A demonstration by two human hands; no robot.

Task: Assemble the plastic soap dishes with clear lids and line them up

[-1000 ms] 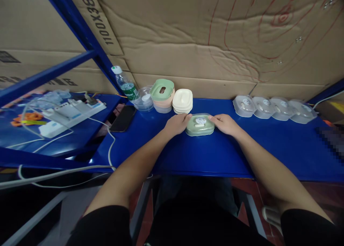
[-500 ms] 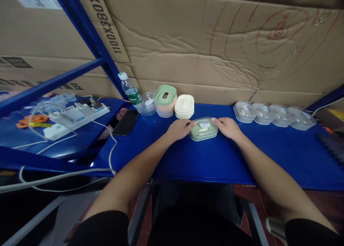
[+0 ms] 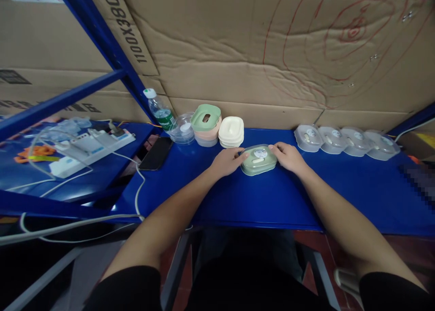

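Observation:
A green lidded container (image 3: 259,162) with a round white label and a small pale tab on its clear lid rests on the blue table in front of me. My left hand (image 3: 227,161) grips its left side, thumb on the rim. On the opposite side my right hand (image 3: 288,157) holds the edge, its thumb over the lid's corner and the other fingers curled behind. Just beyond the left hand stands a stack of cream lids (image 3: 231,132). Beside that is a stack of green and peach pieces (image 3: 206,123) with an oval slot in the top one.
Several clear lidded containers (image 3: 335,139) line the back right. At the back left are a water bottle (image 3: 162,114), clear round tubs (image 3: 183,128) and a black phone (image 3: 156,153). A power strip (image 3: 91,152) with white cables lies farther left. Cardboard (image 3: 217,43) walls the back.
Both hands keep their hold on the green container, with the right fingers shifted slightly at its edge. The whole view has moved a little.

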